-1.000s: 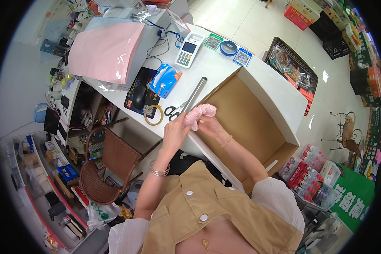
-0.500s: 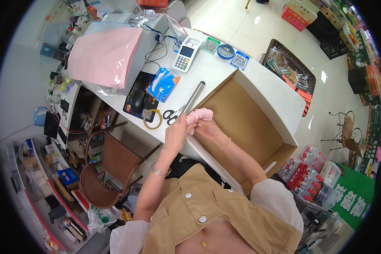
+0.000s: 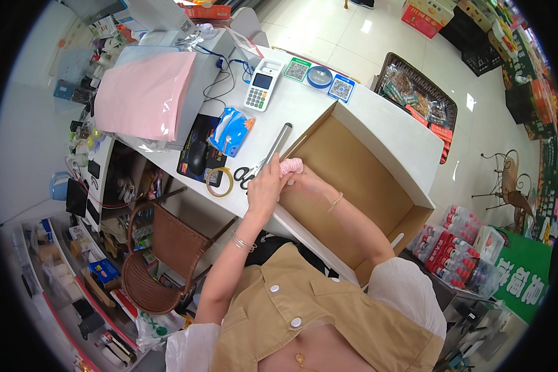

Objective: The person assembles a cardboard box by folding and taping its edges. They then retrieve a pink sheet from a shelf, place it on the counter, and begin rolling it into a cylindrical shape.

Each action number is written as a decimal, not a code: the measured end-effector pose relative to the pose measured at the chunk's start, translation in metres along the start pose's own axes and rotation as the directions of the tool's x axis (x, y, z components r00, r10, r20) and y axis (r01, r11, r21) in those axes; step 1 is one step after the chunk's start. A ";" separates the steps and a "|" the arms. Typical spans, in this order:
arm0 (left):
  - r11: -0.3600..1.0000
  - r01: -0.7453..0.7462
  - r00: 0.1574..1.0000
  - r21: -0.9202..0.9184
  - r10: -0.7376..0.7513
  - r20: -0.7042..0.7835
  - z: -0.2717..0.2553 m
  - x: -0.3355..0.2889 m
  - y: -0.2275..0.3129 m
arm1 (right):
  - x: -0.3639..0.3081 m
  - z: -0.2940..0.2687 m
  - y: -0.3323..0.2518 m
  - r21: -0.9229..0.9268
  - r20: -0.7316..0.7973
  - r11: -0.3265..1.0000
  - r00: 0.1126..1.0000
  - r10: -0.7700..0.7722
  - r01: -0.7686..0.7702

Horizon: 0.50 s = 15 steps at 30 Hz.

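Note:
Between both hands is a pink crinkled bundle [image 3: 291, 166], like twisted paper cord; its exact kind is not plain. My left hand [image 3: 265, 191] is closed around its near left side, the fingers partly hiding it. My right hand [image 3: 308, 185] pinches the bundle's lower right side. Both hands hover over the near left edge of an open cardboard box [image 3: 359, 180], white outside and brown inside. Just left of my left hand lie black-handled scissors [image 3: 243, 178] on the white table. A long silver bar [image 3: 281, 140] lies beyond them.
A tape roll [image 3: 219, 182], a blue soft pack of tissues [image 3: 231, 131], a computer mouse [image 3: 198, 153] and a card terminal [image 3: 263, 85] are on the table. A brown woven chair [image 3: 170, 248] stands at left. Shrink-wrapped bottles [image 3: 446, 254] are at right.
The pink bundle is drawn lower and closer in, and less of it shows above my fingers. My left hand covers more of it. The view has shifted slightly.

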<state>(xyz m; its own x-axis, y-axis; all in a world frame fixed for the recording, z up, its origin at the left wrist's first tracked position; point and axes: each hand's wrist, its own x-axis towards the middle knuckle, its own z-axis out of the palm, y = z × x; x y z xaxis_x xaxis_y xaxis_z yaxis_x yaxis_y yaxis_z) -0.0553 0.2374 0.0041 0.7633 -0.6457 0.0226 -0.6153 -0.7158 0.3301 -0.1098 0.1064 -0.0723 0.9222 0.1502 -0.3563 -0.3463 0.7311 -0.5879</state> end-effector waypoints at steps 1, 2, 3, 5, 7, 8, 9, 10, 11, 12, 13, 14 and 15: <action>1.000 -0.005 1.000 0.007 0.005 -0.004 0.000 0.000 0.000 | 0.001 -0.004 -0.003 -0.040 -0.017 0.999 1.000 0.014 -0.015; 1.000 -0.009 1.000 0.015 0.009 -0.008 0.001 0.000 0.000 | 0.001 -0.008 -0.007 -0.079 -0.034 0.996 0.999 0.028 -0.030; 1.000 -0.006 1.000 0.022 0.006 -0.009 0.001 0.000 0.000 | 0.002 -0.007 -0.013 -0.118 -0.050 0.992 0.998 0.041 -0.047; 0.999 0.001 1.000 0.036 -0.001 -0.013 0.002 -0.001 -0.001 | 0.003 -0.004 -0.030 -0.306 -0.063 0.948 0.996 0.068 -0.084; 0.998 -0.001 1.000 0.056 0.002 -0.020 0.004 0.000 -0.001 | 0.004 -0.002 -0.037 -0.418 -0.071 0.903 0.995 0.073 -0.096; 0.998 -0.001 1.000 0.066 0.003 -0.023 0.004 0.000 -0.001 | 0.005 -0.002 -0.036 -0.440 -0.070 0.894 0.995 0.068 -0.091; 0.998 -0.003 1.000 0.065 0.005 -0.023 0.004 0.001 -0.001 | 0.007 -0.004 -0.035 -0.460 -0.068 0.883 0.996 0.062 -0.087; 0.998 -0.005 1.000 0.065 0.007 -0.022 0.003 0.001 0.001 | 0.008 -0.006 -0.031 -0.475 -0.077 0.879 0.997 0.014 -0.049; 0.998 -0.007 1.000 0.064 0.009 -0.021 0.002 0.002 0.001 | 0.008 -0.010 -0.026 -0.490 -0.087 0.872 0.996 -0.036 -0.011; 0.998 -0.008 1.000 0.064 0.010 -0.026 0.003 0.002 0.001 | 0.007 -0.009 -0.023 -0.505 -0.092 0.862 0.992 -0.082 0.024; 0.998 -0.010 0.999 0.064 0.012 -0.032 0.003 0.001 0.000 | 0.006 -0.008 -0.020 -0.522 -0.100 0.851 0.987 -0.130 0.059; 0.998 -0.012 0.999 0.063 0.015 -0.037 0.004 0.001 0.000 | 0.005 -0.005 -0.018 -0.539 -0.106 0.837 0.978 -0.178 0.094; 0.997 -0.015 0.999 0.069 0.019 -0.046 0.004 0.001 -0.001 | 0.003 -0.003 -0.016 -0.556 -0.112 0.821 0.968 -0.226 0.127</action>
<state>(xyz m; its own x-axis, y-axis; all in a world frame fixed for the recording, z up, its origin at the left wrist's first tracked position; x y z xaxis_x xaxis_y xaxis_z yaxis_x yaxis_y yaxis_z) -0.0553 0.2363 -0.0001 0.7600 -0.6459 0.0723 -0.6391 -0.7225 0.2638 -0.1016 0.0927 -0.0663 0.9513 -0.0947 -0.2934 -0.2627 0.2494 -0.9321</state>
